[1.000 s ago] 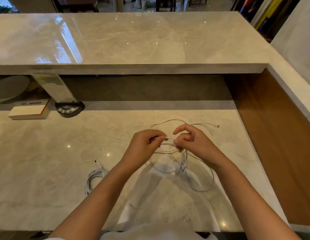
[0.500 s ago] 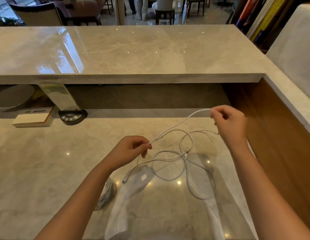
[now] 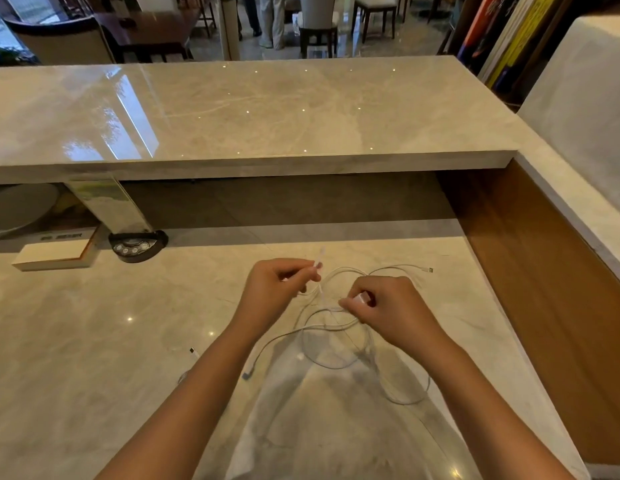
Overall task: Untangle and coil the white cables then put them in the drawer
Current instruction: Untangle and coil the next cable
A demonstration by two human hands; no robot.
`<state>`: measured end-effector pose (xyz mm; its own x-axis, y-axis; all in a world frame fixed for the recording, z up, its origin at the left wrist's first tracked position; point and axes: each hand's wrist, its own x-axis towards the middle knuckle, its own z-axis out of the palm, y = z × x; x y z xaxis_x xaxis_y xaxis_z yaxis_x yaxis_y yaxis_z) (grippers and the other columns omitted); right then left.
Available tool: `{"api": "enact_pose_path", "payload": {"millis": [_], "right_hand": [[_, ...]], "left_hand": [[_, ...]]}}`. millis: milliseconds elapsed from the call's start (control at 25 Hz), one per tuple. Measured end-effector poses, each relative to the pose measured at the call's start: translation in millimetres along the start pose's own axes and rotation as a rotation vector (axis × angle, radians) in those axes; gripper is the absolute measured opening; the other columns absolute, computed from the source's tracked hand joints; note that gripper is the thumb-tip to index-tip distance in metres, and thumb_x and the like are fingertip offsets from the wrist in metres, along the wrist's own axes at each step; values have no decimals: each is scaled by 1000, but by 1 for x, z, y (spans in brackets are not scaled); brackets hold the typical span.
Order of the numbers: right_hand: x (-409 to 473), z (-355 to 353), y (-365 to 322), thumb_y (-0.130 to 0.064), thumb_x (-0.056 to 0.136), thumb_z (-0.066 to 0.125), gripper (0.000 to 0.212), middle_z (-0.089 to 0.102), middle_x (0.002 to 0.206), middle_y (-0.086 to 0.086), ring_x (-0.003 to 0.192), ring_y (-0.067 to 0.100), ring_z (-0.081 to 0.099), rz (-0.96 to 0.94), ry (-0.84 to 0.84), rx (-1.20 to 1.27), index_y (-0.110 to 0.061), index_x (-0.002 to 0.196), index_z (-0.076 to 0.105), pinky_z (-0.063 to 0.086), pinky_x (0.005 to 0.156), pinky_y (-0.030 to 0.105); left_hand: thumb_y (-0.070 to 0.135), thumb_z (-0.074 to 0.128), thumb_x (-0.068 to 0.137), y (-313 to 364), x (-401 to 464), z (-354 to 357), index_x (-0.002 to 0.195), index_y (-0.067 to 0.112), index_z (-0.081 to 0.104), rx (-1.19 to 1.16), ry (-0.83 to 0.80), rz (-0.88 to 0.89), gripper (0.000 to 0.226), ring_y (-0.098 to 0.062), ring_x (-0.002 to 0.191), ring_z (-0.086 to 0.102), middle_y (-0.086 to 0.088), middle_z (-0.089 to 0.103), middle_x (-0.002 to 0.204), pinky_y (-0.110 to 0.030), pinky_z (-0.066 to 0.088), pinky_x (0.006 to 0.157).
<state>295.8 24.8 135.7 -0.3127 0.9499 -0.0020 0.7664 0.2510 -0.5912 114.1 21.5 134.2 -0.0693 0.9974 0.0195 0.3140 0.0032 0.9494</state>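
Both hands pinch strands of the white cable tangle [image 3: 336, 337] on the table [image 3: 94, 341], left hand [image 3: 277, 289] at ten o'clock of it, right hand [image 3: 388, 306] seemingly at one; pulling apart could tighten the knot.

We count two hands: left [image 3: 277, 289] and right [image 3: 388, 306]. We see one loose tangle of white cable [image 3: 336, 341], strand count unclear, one coiled cable [image 3: 194, 353] at seven o'clock, one box [image 3: 54, 254] and one black button unit [image 3: 137, 245] at ten o'clock.
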Motion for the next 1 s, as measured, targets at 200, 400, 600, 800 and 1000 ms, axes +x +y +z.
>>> {"api": "enact_pose_path", "payload": {"millis": [200, 400, 600, 800, 1000], "right_hand": [[2, -11, -22, -27, 81, 68, 23, 56, 44, -7, 40, -2, 48, 125, 190, 386, -13, 63, 68, 33, 44, 9], [7, -12, -25, -30, 88, 58, 16, 64, 70, -9, 64, -1, 56, 138, 192, 561, -18, 82, 65, 41, 61, 19], [2, -8, -12, -17, 83, 66, 80, 56, 95, -12, 89, 8, 54, -168, 157, 133, -56, 131, 14, 44, 81, 19], [11, -4, 3, -8, 76, 72, 63, 64, 76, 4, 55, 22, 56, -514, 280, -360, -24, 132, 48, 46, 47, 27], [9, -8, 3, -24, 84, 66, 11, 59, 85, -6, 75, 11, 56, -281, 135, -80, -20, 93, 72, 47, 61, 24]], "left_hand": [[13, 53, 90, 7, -12, 16, 88, 25, 70, 240, -347, 141, 21, 2, 74, 57, 11, 65, 81, -14, 43, 66], [13, 59, 88, 8, -9, 8, 86, 16, 73, 207, -359, 143, 14, 2, 71, 57, 14, 66, 78, -12, 42, 65], [12, 53, 91, 14, -2, -10, 79, 8, 72, -46, -326, -89, 23, -2, 60, 51, 10, 73, 83, -16, 45, 60], [17, 59, 88, 20, 0, -15, 85, 16, 74, 268, -431, -25, 15, 4, 59, 56, 18, 66, 63, -13, 48, 60], [14, 64, 85, 19, -2, -17, 96, 22, 73, 325, -346, 71, 16, -3, 73, 63, 8, 71, 80, -19, 53, 70]]}}
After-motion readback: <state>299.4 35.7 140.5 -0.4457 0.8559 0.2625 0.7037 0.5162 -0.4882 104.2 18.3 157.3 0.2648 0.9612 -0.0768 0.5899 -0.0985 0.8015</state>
